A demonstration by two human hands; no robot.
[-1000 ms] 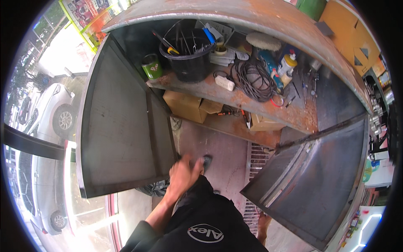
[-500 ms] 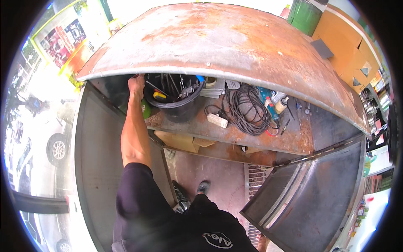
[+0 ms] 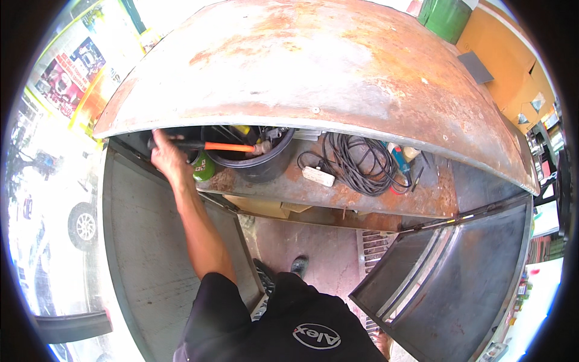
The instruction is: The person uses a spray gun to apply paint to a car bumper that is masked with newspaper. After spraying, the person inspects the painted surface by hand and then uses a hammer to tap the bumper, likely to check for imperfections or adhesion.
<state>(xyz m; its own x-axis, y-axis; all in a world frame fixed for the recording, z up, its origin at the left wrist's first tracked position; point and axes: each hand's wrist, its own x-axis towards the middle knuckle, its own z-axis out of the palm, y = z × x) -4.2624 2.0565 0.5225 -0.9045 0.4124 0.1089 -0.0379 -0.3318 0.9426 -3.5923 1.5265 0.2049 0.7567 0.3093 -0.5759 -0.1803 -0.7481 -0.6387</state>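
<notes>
My left hand point(image 3: 166, 155) is closed round the black grip of a hammer point(image 3: 228, 146) with an orange shaft. The hammer lies nearly level, its worn head over the rim of a black bucket point(image 3: 259, 170) full of tools. Below the grip, a green can point(image 3: 203, 168) stands beside the bucket on the cabinet's rusty shelf point(image 3: 386, 205). Only a bit of my right hand point(image 3: 381, 342) shows at the lower edge, close to the open right door point(image 3: 449, 271); its fingers cannot be made out.
A coiled black cable point(image 3: 356, 163) and a white power strip point(image 3: 318, 176) lie right of the bucket. The rusty cabinet top point(image 3: 301, 66) overhangs the shelf. The left door point(image 3: 169, 241) stands open beside my arm. A floor grate point(image 3: 374, 247) lies below.
My left hand was reaching under the cabinet's top edge. Now it has come left and nearer, with the hammer in view in its grip. The view has shifted slightly.
</notes>
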